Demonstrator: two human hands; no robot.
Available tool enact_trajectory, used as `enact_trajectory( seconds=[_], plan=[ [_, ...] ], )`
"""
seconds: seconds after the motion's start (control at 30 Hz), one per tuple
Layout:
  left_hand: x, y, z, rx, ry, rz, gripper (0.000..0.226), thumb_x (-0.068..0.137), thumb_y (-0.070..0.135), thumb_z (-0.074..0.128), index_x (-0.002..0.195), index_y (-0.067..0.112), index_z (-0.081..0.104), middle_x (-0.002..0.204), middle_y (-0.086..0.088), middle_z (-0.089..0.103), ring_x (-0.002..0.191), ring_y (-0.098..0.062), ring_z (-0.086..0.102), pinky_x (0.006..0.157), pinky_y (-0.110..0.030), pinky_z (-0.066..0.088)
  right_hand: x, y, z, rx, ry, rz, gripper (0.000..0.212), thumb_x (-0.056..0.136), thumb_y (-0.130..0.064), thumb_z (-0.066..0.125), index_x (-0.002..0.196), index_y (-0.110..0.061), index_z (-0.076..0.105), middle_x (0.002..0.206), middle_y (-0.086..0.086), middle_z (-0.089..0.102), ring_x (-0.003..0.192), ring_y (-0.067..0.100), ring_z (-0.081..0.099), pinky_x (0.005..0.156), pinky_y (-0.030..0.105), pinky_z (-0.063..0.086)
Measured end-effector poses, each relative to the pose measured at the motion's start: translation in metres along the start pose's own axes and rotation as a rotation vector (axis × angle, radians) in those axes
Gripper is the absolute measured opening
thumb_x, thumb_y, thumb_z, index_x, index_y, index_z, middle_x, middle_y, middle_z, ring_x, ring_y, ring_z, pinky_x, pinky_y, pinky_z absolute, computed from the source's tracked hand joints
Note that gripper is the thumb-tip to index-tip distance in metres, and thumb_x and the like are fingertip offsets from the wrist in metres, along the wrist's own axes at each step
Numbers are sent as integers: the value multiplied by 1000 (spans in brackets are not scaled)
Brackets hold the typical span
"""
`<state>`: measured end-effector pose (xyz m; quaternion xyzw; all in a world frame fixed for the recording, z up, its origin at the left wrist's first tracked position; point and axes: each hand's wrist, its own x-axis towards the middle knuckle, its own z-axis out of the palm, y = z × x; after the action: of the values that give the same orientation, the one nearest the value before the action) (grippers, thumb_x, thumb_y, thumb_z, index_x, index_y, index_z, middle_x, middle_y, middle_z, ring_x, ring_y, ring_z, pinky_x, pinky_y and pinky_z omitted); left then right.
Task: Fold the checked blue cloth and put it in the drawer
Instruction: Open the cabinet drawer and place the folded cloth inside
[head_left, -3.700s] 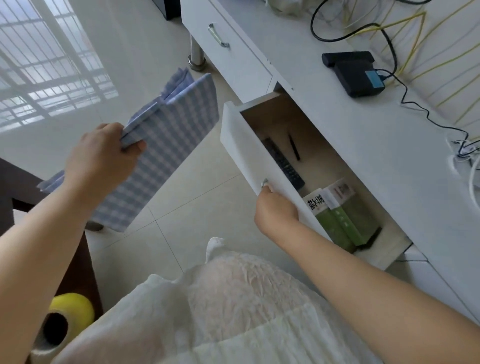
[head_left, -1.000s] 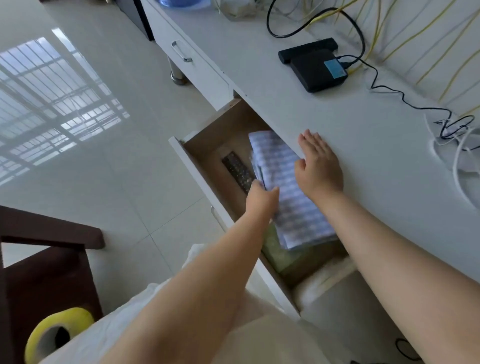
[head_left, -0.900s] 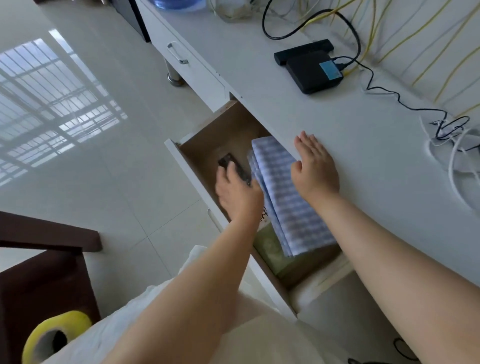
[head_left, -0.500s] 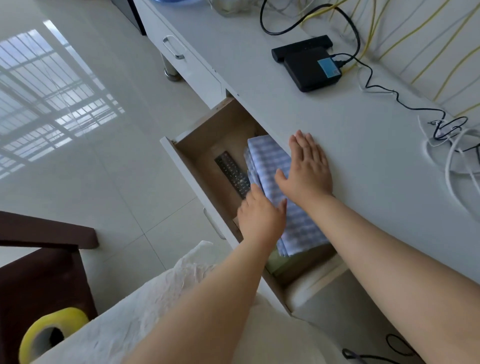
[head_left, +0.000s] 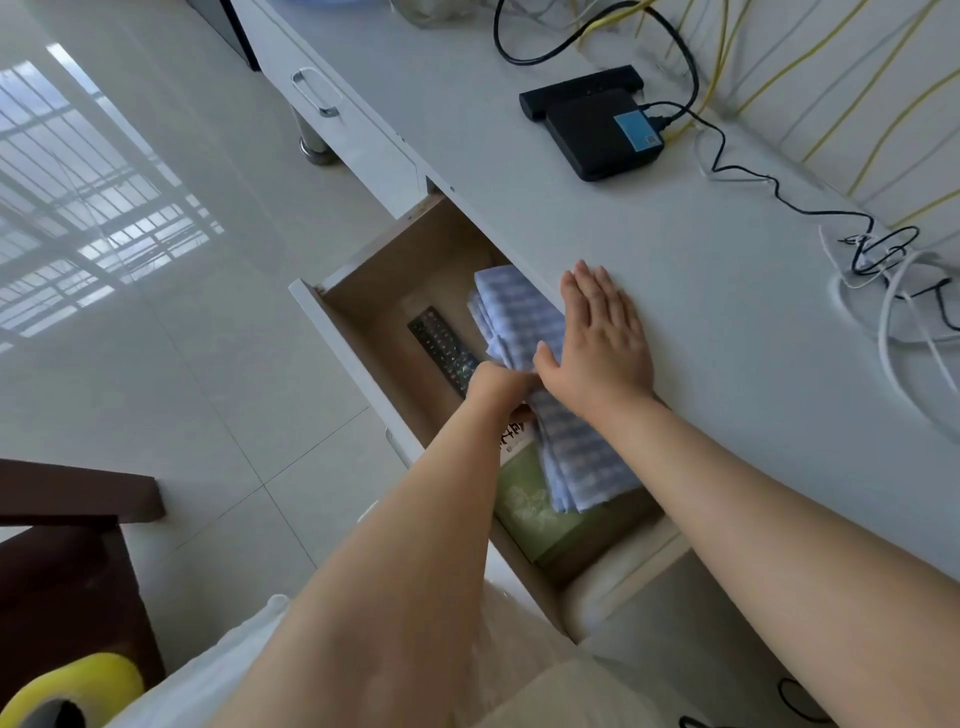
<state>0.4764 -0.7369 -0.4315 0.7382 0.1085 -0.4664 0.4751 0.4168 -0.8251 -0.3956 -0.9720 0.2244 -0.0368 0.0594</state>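
Observation:
The folded checked blue cloth lies lengthwise in the open wooden drawer, along its back side, partly on top of green boxes. My left hand reaches into the drawer at the cloth's left edge, fingers curled into the bunched fabric and mostly hidden. My right hand lies flat with fingers straight, palm down over the cloth and the edge of the white cabinet top.
A black remote lies in the drawer left of the cloth, and green boxes fill its near end. A black router and cables sit on the cabinet top. A dark chair and yellow tape roll are at lower left.
The cloth went from my left hand in the air into the drawer. In the last second my left hand moved from the remote back to the cloth's left edge; my right hand stayed flat.

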Motion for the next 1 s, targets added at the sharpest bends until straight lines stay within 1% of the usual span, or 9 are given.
enact_trajectory(
  seconds=[0.1,0.17,0.27,0.4,0.47,0.6,0.73,0.9,1.0],
  plan=[
    [-9,10,10,-98,-49,-15,14,92,4,51,81,-2,57,49,-6,61,38,-17,58,38,-22,50,0,-2,0,6,15,12,80,79,-34,59,147,-5,27,156,13,23,146,27,17,118,41,13],
    [-6,10,11,126,-92,-26,22,96,7,43,79,-1,54,51,-8,63,35,-16,59,37,-19,45,0,-3,-2,-11,2,18,82,78,-36,59,147,-6,27,157,13,22,146,27,17,119,41,13],
    [1,-1,-4,628,175,144,28,95,26,47,108,6,61,113,-12,61,96,-25,63,75,-31,51,0,-1,-2,-10,-50,1,81,84,-37,54,149,-7,19,159,11,14,148,25,9,119,38,7],
    [-25,0,-36,327,833,412,47,90,31,55,134,24,40,141,-3,28,130,-24,30,110,-42,24,-1,-1,-6,13,-47,-6,75,86,-34,49,149,-6,19,159,11,14,147,25,9,119,38,5],
    [-32,-1,-49,110,930,330,65,89,26,55,145,24,22,152,1,15,139,-24,21,117,-47,15,-1,-2,-7,13,-43,-9,74,85,-34,47,148,-4,22,158,13,17,147,27,12,119,39,7],
    [-37,-11,-53,-6,762,62,74,93,32,49,149,19,3,157,-2,7,138,-35,26,114,-52,24,-2,-3,-6,4,-42,2,75,83,-37,42,147,-3,24,157,14,20,146,28,14,119,40,9],
    [-38,-11,-70,-235,742,-4,65,94,34,45,148,14,14,153,-10,21,132,-35,38,107,-49,39,-2,-2,-8,53,-43,6,77,79,-36,36,148,-5,24,158,12,18,147,25,12,119,37,5],
    [-68,-8,-64,-208,732,308,53,97,41,40,146,25,26,144,2,45,124,-17,51,89,-27,37,0,2,-15,169,-96,7,76,81,-39,29,150,-10,19,160,7,10,148,19,4,119,32,-1],
    [-71,-2,-60,-196,702,368,49,99,43,35,145,28,25,141,1,49,123,-17,52,89,-27,34,4,4,-20,276,-121,25,72,83,-42,25,149,-12,23,160,4,11,148,16,4,118,30,-1]
  ],
)
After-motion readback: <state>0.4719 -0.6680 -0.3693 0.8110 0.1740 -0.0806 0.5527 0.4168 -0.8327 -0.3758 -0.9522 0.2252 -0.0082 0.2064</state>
